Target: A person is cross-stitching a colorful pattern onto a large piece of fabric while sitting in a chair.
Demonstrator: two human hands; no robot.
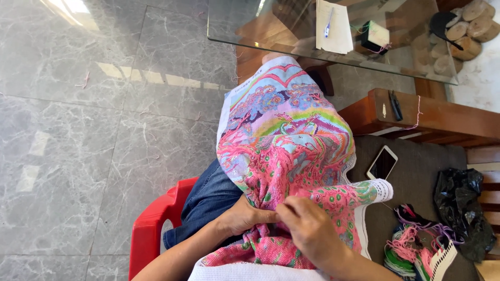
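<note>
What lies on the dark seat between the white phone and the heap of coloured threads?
In the head view, a printed corner of the embroidery cloth lies between the phone and the threads, on the dark cushion.

Marble floor [104,135] on the left lies open; on the right, smartphone [383,162], thread skeins [411,247] and black bag [463,208] crowd the cushion [416,171].

A smartphone [383,162] with dark screen lies on the brown cushion [416,182]; a crumpled black plastic bag [463,208] sits nearby
</note>
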